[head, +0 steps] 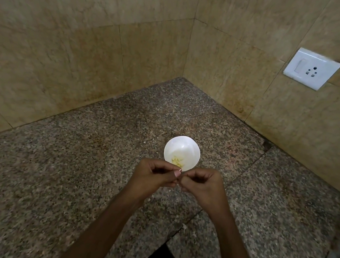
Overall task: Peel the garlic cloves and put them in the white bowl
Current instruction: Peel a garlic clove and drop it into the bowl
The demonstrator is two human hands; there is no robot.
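A small white bowl [182, 149] stands on the speckled granite counter, with several pale yellow peeled garlic cloves [177, 161] in its bottom. Just in front of the bowl, a little above the counter, my left hand [155, 175] and my right hand [202, 184] meet fingertip to fingertip. They pinch one small garlic clove [180, 170] between them; only a thin pale tip of it shows above my left thumb, the rest is hidden by the fingers.
The granite counter [74, 181] fills a corner between two beige tiled walls. A white switch and socket plate [311, 69] is on the right wall. A small bit of garlic skin [184, 226] lies by a counter seam. The counter's front edge notches at the bottom.
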